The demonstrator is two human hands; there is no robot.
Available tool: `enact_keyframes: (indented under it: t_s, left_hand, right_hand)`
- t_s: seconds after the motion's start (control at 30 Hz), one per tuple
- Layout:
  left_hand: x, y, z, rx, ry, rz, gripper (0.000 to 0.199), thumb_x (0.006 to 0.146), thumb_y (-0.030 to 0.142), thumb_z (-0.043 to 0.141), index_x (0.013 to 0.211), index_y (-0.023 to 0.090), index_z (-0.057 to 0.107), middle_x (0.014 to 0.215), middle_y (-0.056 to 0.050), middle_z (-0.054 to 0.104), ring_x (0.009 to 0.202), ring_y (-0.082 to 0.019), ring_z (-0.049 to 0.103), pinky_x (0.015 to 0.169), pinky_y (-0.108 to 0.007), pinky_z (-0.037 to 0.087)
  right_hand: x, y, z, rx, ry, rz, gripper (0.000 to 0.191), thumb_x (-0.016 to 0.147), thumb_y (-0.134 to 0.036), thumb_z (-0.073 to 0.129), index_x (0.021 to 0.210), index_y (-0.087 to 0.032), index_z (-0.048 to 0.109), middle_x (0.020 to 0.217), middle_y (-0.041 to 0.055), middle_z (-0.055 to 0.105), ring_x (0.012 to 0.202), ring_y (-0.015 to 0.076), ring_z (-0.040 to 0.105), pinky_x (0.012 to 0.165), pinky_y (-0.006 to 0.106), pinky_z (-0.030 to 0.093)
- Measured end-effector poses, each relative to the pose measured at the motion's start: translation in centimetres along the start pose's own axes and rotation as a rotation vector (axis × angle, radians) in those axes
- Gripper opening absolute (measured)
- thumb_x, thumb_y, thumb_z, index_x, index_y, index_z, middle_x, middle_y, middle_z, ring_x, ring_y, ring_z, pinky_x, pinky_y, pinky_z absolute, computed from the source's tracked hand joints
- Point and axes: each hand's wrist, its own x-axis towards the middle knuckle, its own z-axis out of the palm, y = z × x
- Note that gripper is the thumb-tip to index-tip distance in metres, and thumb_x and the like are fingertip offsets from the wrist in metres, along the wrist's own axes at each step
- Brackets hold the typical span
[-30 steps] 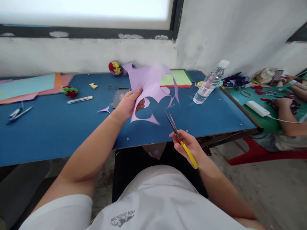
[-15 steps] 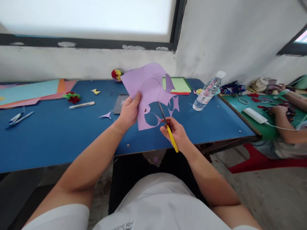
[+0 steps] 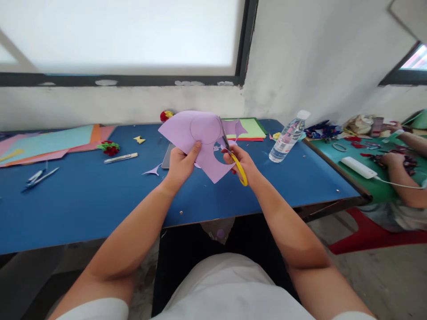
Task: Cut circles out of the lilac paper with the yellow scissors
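Above the blue table, my left hand (image 3: 183, 163) pinches a sheet of purple paper (image 3: 176, 129), thumb on top. A drawn circle shows on the upper part of the sheet, and a round piece is cut from its lower right edge. My right hand (image 3: 245, 163) grips yellow-handled scissors (image 3: 239, 169). Their blades point up and lie along the right side of the drawn circle. A ragged strip of the purple paper hangs to the right, behind the blades. Under the sheet, a grey flat object (image 3: 167, 156) is mostly hidden.
On the blue table (image 3: 83, 204) lie a pen (image 3: 120, 158), a compass (image 3: 40, 178), a red-green pompom flower (image 3: 108, 148), paper scraps (image 3: 152, 170) and coloured sheets (image 3: 63, 138). A water bottle (image 3: 288, 137) stands right. Beyond, a person's hands work at a green table (image 3: 347, 153).
The purple sheet has turned and tilted lower in my left hand. My right hand has raised the scissors, whose blades have moved from below the drawn circle to its right side.
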Motion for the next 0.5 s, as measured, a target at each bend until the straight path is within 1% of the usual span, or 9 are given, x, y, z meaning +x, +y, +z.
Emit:
enact_keyframes:
  t_s: [0.13,0.27,0.37,0.43,0.5]
  left_hand:
    - [0.1,0.5,-0.2,0.062,0.052,0.073,0.057,0.093,0.07,0.093,0.066,0.024,0.073,0.073,-0.005,0.075,0.07,-0.019,0.065,0.062,-0.031,0.053]
    - [0.1,0.7,-0.2,0.118,0.042,0.086,0.063,0.094,0.073,0.091,0.06,0.026,0.065,0.065,-0.003,0.065,0.066,-0.019,0.059,0.058,-0.032,0.047]
    - [0.0,0.8,-0.1,0.128,0.023,0.069,0.061,0.094,0.073,0.091,0.064,0.026,0.069,0.068,-0.004,0.068,0.07,-0.021,0.063,0.061,-0.033,0.052]
    - [-0.2,0.8,0.1,0.13,0.014,0.056,0.058,0.095,0.07,0.091,0.065,0.025,0.07,0.069,-0.004,0.069,0.071,-0.021,0.064,0.062,-0.033,0.053]
    - [-0.3,0.9,0.2,0.135,0.0,0.051,0.055,0.096,0.064,0.091,0.063,0.025,0.07,0.068,-0.004,0.069,0.071,-0.02,0.063,0.062,-0.032,0.053]
  right_hand:
    - [1.0,-0.9,0.4,0.032,-0.075,-0.001,0.078,0.073,-0.092,0.102,0.106,-0.029,0.071,0.085,-0.0018,0.063,0.07,0.0172,0.055,0.056,0.032,0.04]
    - [0.8,-0.4,1.1,0.1,-0.106,0.067,0.081,0.069,-0.094,0.108,0.103,-0.03,0.072,0.084,-0.002,0.063,0.063,0.0159,0.049,0.053,0.033,0.041]
    - [0.3,0.3,1.9,0.146,-0.099,0.129,0.071,0.077,-0.089,0.108,0.101,-0.03,0.075,0.086,0.0004,0.065,0.064,0.0177,0.052,0.052,0.034,0.044]
    - [-0.2,0.8,2.2,0.163,-0.075,0.135,0.064,0.086,-0.085,0.106,0.103,-0.03,0.078,0.09,0.0022,0.068,0.065,0.0184,0.054,0.052,0.034,0.047]
    - [-0.5,1.3,2.3,0.171,-0.063,0.124,0.062,0.092,-0.086,0.101,0.106,-0.03,0.079,0.089,0.0021,0.068,0.065,0.0182,0.053,0.052,0.035,0.047]
